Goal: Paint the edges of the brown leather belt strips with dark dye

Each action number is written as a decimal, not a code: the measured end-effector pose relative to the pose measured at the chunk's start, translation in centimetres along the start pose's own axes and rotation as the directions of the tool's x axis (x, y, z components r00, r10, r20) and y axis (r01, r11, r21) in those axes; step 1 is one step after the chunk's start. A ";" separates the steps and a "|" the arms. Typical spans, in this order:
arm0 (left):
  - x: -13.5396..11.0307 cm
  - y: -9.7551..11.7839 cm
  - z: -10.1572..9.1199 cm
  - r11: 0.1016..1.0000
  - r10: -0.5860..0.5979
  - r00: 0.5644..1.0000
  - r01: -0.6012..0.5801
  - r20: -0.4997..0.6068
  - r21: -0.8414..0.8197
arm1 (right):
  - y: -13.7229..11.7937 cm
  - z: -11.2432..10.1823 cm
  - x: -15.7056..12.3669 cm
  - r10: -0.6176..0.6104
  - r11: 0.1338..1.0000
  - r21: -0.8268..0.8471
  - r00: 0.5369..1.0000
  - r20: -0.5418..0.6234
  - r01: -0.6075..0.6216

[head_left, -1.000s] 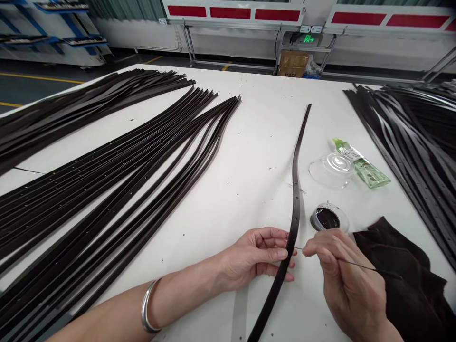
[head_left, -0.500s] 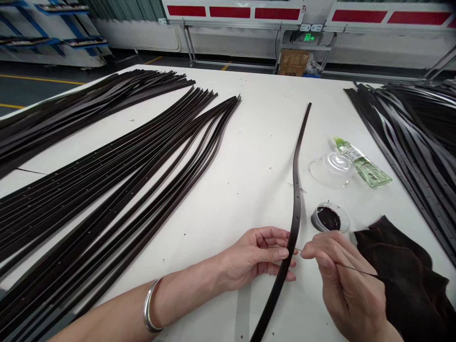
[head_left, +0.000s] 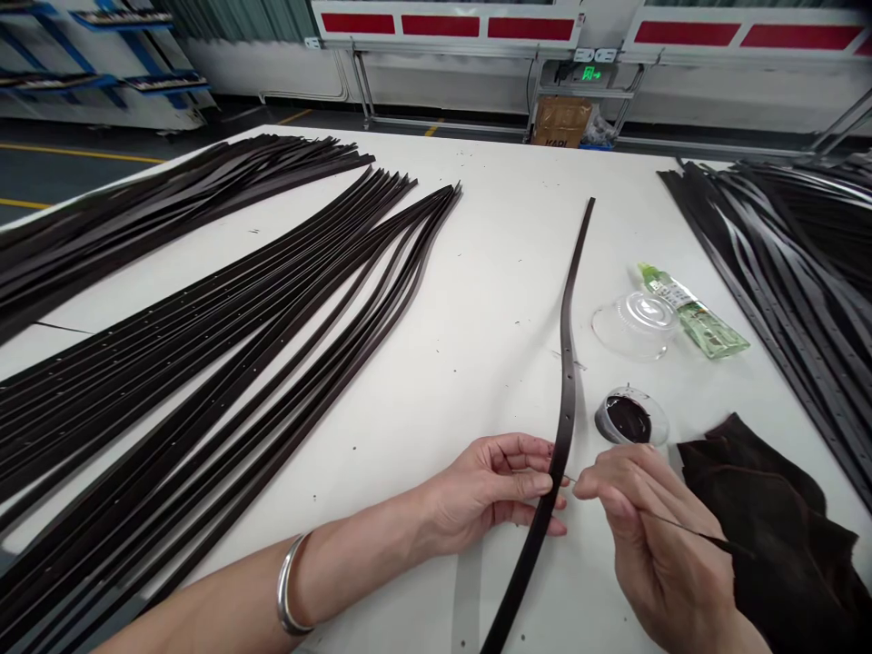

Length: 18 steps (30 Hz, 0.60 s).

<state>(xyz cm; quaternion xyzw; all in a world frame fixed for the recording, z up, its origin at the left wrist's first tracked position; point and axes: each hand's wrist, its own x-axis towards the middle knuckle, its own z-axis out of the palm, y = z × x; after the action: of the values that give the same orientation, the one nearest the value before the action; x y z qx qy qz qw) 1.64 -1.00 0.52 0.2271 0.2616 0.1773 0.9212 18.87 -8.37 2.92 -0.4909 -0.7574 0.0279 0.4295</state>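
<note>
Open lane on white table (head_left: 504,272) between left strap bundles (head_left: 232,327) and held strap (head_left: 567,392); left hand (head_left: 504,488) and left forearm (head_left: 368,559) cross near end. Right of held strap: narrow gap, then dark-liquid cup (head_left: 625,420), clear plastic container (head_left: 637,324), green tube (head_left: 712,327). Right hand (head_left: 664,545) tight: dark-liquid cup just ahead, dark cloth (head_left: 783,527) beside. Strap pile (head_left: 783,282) blocks far right.

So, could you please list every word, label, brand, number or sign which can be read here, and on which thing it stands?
"KAR", then an unclear last letter: on the cardboard box, the letters' bottoms cut off by the table.
Figure-like symbol with right-pointing arrow: on the green lit sign; no readable words.
White label on the green tube: too small to read.
</note>
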 end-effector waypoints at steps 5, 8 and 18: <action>0.0 0.0 -0.1 1.000 -0.004 1.000 0.004 0.009 0.004 | -0.1 -0.4 -0.3 0.059 0.998 0.034 0.998 0.023 -0.060; 0.0 0.0 -0.3 1.000 -0.010 1.000 0.011 0.013 -0.013 | -0.7 -0.7 -0.7 0.256 0.966 0.055 0.964 -0.069 -0.253; -0.1 -0.1 -0.2 0.999 0.023 0.999 -0.023 0.023 -0.024 | 0.9 1.9 -1.1 0.698 0.662 0.431 0.714 -0.055 -0.613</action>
<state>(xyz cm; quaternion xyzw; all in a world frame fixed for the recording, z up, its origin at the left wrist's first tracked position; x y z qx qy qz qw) 1.49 -1.03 0.37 0.2214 0.2459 0.1882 0.9247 18.39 -7.99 0.58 -0.6380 -0.4556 0.2750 0.5565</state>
